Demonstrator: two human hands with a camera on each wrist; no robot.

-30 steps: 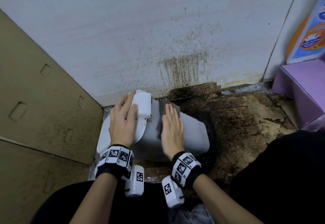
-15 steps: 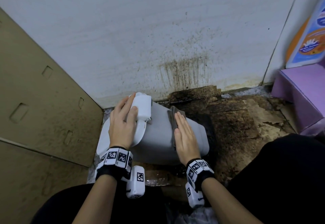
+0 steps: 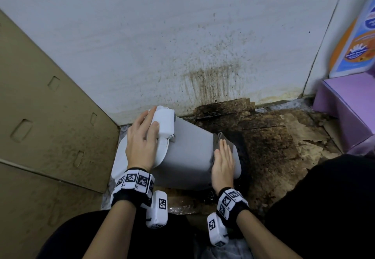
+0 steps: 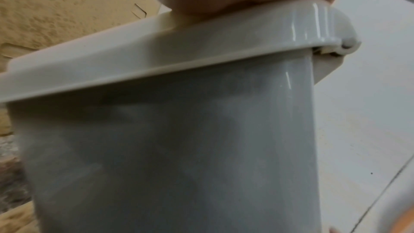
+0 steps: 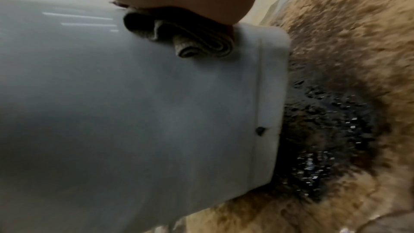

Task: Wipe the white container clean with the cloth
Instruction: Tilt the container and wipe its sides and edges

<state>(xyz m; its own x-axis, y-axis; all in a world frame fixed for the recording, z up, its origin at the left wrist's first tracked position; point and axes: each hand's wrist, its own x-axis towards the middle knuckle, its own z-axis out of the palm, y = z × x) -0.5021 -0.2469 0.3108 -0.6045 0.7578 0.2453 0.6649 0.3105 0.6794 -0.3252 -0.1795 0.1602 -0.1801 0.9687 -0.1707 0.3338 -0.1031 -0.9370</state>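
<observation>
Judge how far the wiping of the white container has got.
Midway. The tipped white plastic container has a streak-free upper side. The right hand presses the folded grey cloth near its base; the left hand steadies the lid. A dark speck and the underside remain.

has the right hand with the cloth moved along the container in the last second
Yes. The right hand has slid the cloth rightward along the white container, away from its lid hinge toward the base end by the dark floor stain.

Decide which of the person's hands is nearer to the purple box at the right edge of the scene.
Right. The right hand presses the cloth near the container's base end, the end toward the purple box; the left hand rests on the lid end, farther away.
</observation>
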